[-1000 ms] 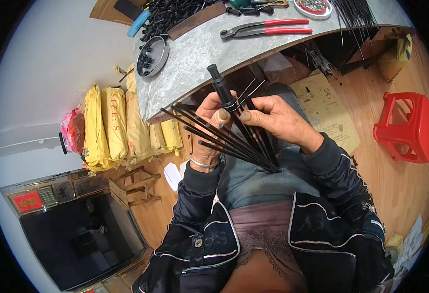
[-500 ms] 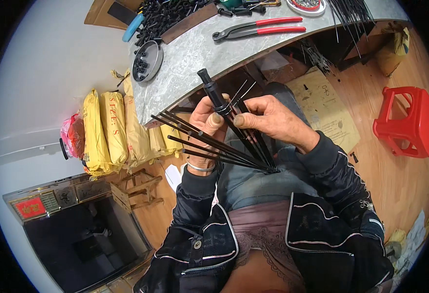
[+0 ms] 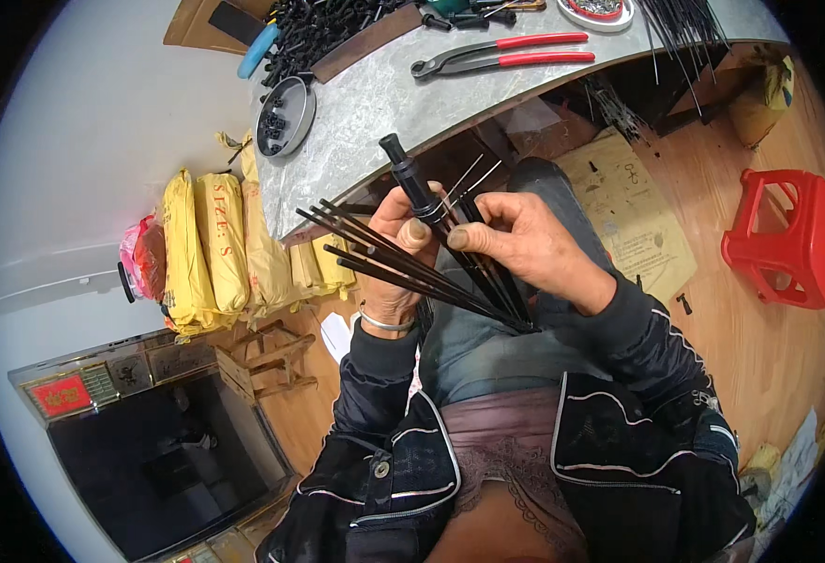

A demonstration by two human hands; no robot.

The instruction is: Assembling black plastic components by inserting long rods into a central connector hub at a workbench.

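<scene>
My left hand (image 3: pixel 414 240) is closed around the collar of a black plastic tube (image 3: pixel 409 176), the hub of what looks like an umbrella frame. The tube tilts up and to the left over my lap. Long black ribs (image 3: pixel 431 286) fan out below it, meeting near my thighs, with their free ends pointing left. On its right side my right hand (image 3: pixel 539 246) pinches, thumb against fingers, at the thin rods just under the collar. Two thin metal wires (image 3: pixel 471 175) stick up between my hands. The fingertips hide the exact spot where the rods join the tube.
Ahead is a grey table (image 3: pixel 365 113) bearing red-handled pincers (image 3: pixel 515 52), a round dish (image 3: pixel 286 117) of small black parts, a heap of black pieces (image 3: pixel 337 33) and thin black rods (image 3: pixel 680 33). Yellow sacks (image 3: pixel 187 258) stand left, a red stool (image 3: pixel 783 239) right.
The ribs on the left have drawn closer together and their ends sit slightly higher. The wires lean a little farther right. Both hands keep their hold, with the view shifted slightly.
</scene>
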